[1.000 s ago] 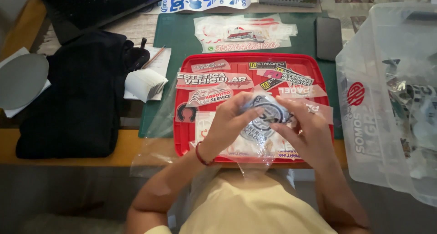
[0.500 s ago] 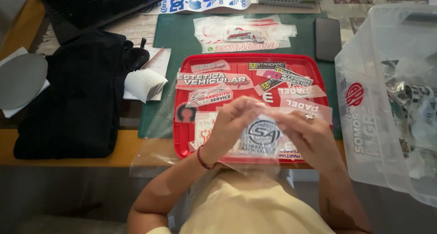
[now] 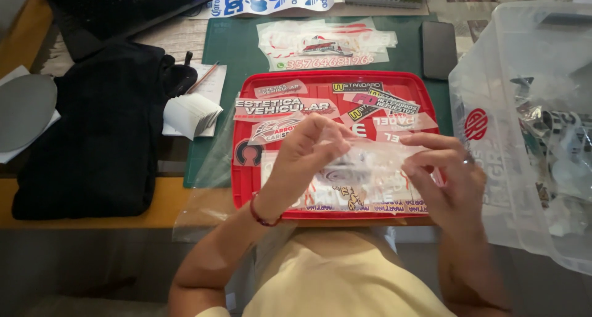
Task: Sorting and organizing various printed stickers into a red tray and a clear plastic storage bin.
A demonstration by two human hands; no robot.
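You hold a clear plastic sleeve (image 3: 370, 163) between both hands, low over the near half of the red tray (image 3: 242, 181). The film is thin, glossy and nearly transparent, so its edges are hard to trace (what lies inside it cannot be made out). Your left hand (image 3: 305, 153) pinches the sleeve's left end between thumb and curled fingers; a red cord bracelet (image 3: 262, 215) circles that wrist. Your right hand (image 3: 447, 178) grips the right end with fingers bent, a ring on one finger.

The tray is rectangular, moulded plastic with rounded corners and a raised rim. It contains flat printed stickers (image 3: 283, 107) in overlapping layers, mostly red, white and black; those under your hands are covered. The tray sits on a dark green cutting mat (image 3: 237, 42), its near edge overhanging the wooden table edge (image 3: 166, 206).

Further back on the mat lie another clear sleeve of stickers (image 3: 324, 45) and a dark phone (image 3: 439, 49). To your right stands a large translucent plastic tub (image 3: 524, 107), its contents blurred and cut off by the frame. To your left lie a small stack of white cards (image 3: 191, 113) and a folded black garment (image 3: 102, 126).
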